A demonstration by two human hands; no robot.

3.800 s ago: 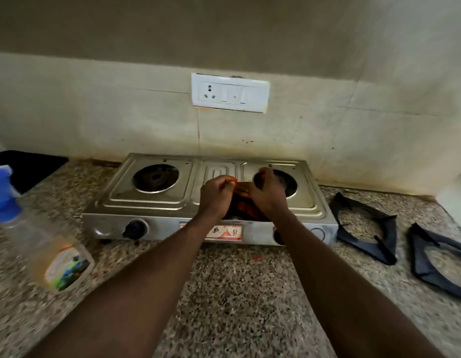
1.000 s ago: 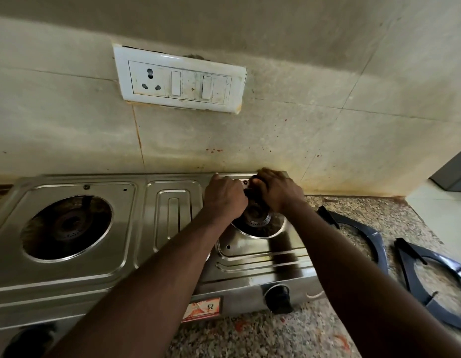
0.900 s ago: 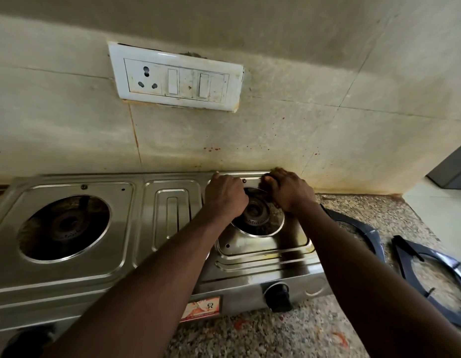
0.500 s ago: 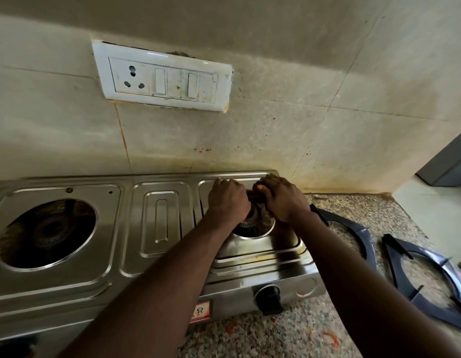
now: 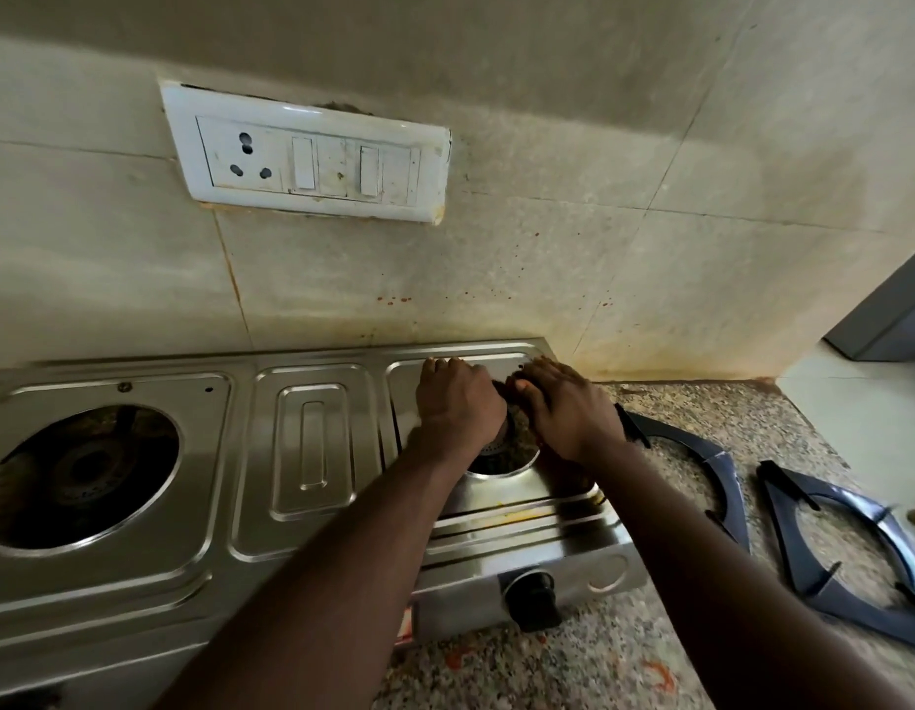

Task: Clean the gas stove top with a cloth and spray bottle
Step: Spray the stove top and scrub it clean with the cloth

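Note:
The steel gas stove (image 5: 302, 468) fills the lower left, with both pan supports off. My left hand (image 5: 458, 402) and my right hand (image 5: 568, 407) are side by side over the right burner (image 5: 501, 453), fingers curled down at its back rim. A dark cloth (image 5: 502, 389) shows only as a small bunch between the two hands, which both grip it; the rest of it is hidden under them. The spray bottle is out of view.
Two dark pan supports (image 5: 701, 453) (image 5: 855, 556) lie on the speckled counter (image 5: 599, 663) right of the stove. The left burner (image 5: 81, 474) is uncovered. A black knob (image 5: 532, 599) sticks out of the stove front. A switch plate (image 5: 312, 156) is on the stained wall.
Both hands have stayed on the right burner, shifting slightly toward its back rim and closer together. My view has drifted a little to the right.

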